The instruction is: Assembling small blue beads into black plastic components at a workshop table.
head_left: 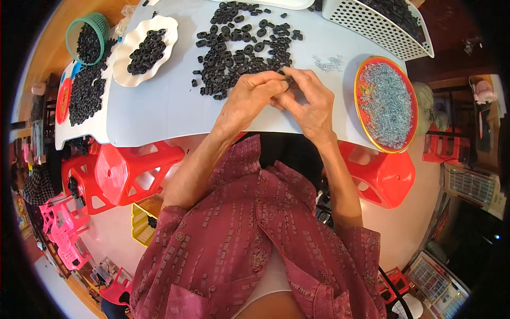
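My left hand (249, 95) and my right hand (312, 103) meet above the table's near edge, fingertips pinched together. Between them a bit of a small black part (287, 77) shows; the fingers cover most of it, and I cannot tell which hand grips it more. Just beyond my left hand spreads a loose pile of small black plastic parts (228, 61), some ring-like, some blocky. A thin scatter of small clear pieces (328, 63) lies beyond my right hand. To its right, a red round tray with a yellow rim (367, 139) holds a heap of the clear pieces.
A white wavy-edged dish (123, 74) of black parts sits at the left. Farther left are a green basket (100, 24) and another black heap (86, 90). A white perforated basket (366, 29) stands at the far right. Red stools (119, 173) flank me below the table.
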Demonstrator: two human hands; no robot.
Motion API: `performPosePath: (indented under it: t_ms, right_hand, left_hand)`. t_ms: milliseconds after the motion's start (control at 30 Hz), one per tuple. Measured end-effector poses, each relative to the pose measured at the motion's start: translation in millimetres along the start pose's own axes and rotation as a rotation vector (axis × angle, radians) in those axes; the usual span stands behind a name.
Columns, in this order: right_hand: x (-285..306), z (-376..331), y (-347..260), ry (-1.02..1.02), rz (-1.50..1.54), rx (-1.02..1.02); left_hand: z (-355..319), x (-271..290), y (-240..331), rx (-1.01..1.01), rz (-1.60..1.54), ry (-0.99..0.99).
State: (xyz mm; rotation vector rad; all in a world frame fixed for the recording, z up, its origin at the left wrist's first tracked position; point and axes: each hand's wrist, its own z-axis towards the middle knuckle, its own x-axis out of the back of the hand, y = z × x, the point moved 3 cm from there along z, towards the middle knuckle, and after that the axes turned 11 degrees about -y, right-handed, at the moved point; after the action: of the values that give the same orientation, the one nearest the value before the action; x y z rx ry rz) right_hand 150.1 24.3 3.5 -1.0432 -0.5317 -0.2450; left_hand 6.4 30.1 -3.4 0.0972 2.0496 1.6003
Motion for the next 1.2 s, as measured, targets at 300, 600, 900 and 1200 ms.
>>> performPosePath:
  t_ms: [300, 600, 900, 1200]
  right_hand:
    - [-1.1, -1.4, -5.2, -0.073, -0.052, -0.005]
    - [-4.2, -4.1, -11.5, -0.052, -0.069, 0.106]
    - [-3.3, -4.3, -6.7, -0.025, -0.148, 0.138]
    - [9.5, 4.8, -7.6, -0.076, -0.033, 0.022]
  left_hand:
    - [-2.9, -1.2, -11.0, 0.048, -0.124, -0.128]
    - [-8.6, -1.2, -9.1, 0.006, -0.199, -0.137]
    - [-3.6, -1.8, -13.2, 0.008, -0.151, -0.128]
    - [-8.9, -0.6, -10.7, -0.138, 0.003, -0.020]
